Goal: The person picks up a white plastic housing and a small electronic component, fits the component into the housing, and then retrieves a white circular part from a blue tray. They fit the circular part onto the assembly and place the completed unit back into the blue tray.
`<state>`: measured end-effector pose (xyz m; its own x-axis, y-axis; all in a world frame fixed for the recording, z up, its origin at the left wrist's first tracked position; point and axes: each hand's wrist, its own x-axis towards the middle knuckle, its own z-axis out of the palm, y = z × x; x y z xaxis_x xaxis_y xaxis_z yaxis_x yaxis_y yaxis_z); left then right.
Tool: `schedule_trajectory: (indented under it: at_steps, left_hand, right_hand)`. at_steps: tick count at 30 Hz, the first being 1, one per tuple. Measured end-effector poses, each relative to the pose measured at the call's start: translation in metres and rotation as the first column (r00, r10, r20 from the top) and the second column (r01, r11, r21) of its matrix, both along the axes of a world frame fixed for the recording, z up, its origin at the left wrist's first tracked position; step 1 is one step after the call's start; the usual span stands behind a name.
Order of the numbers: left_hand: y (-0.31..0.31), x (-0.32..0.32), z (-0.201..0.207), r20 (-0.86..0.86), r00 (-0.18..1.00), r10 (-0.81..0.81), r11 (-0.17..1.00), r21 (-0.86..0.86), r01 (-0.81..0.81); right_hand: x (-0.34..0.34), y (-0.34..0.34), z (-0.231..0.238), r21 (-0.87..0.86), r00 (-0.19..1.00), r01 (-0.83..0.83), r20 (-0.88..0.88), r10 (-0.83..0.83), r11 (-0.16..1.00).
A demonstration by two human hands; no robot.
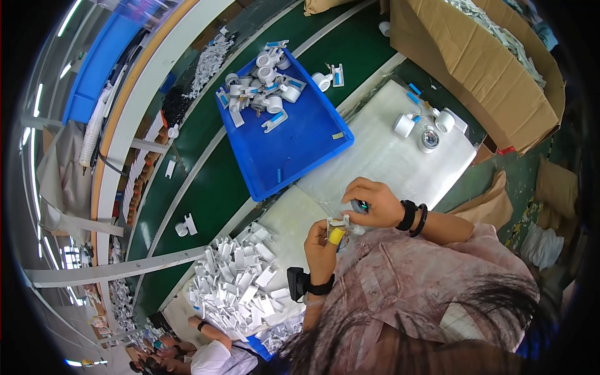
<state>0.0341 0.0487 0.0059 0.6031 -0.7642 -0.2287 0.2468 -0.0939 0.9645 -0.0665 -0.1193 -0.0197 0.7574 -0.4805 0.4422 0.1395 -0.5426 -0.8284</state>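
Note:
My left hand (320,250) is closed on a small white plastic housing with a yellow cylinder (336,235) in it. Thin wires hang beside the cylinder. Close by, my right hand (379,203) pinches a small dark round part (359,205) with a green spot on it. The two hands nearly meet at the near edge of the pale worktop (375,156). Fingers cover part of both pieces. Farther off on the worktop stand a white round lamp head with a clear lens (429,140) and white cup-shaped heads (404,125) joined to wires and blue cylinders.
A blue tray (275,169) holds a heap of white assembled units on a green conveyor (206,175). White plastic housings (240,275) are piled left of my hands. A large cardboard box (475,69) stands at the far right. A co-worker's arm (212,331) reaches in at lower left.

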Motion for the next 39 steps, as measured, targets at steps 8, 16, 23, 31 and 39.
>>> schedule_trajectory:
  at_steps: [8, 16, 23, 31, 39]
  left_hand:
    - [0.0, 0.002, -0.002, 0.009, 1.0, -0.015, 1.0, 0.014, 0.015]
    - [-0.001, 0.0, 0.001, -0.011, 1.0, 0.002, 1.0, -0.001, -0.002]
    - [0.001, 0.001, 0.0, -0.013, 1.0, -0.025, 1.0, 0.016, 0.025]
    - [-0.002, 0.009, -0.003, 0.007, 0.998, -0.062, 0.997, 0.041, 0.062]
    - [-0.007, 0.026, -0.003, -0.063, 0.998, 0.007, 0.993, 0.122, 0.0]
  right_hand:
    - [0.0, -0.001, -0.002, 0.018, 1.0, -0.016, -0.014, 0.016, 1.0]
    - [-0.002, 0.0, -0.001, 0.072, 0.997, -0.041, -0.066, 0.046, 0.997]
    - [-0.003, -0.001, -0.001, 0.075, 0.996, -0.054, -0.073, 0.059, 0.996]
    - [0.0, -0.005, -0.005, 0.084, 0.993, -0.065, -0.09, 0.073, 0.994]
    - [0.01, -0.013, -0.008, 0.16, 0.97, -0.13, -0.183, 0.159, 0.979]
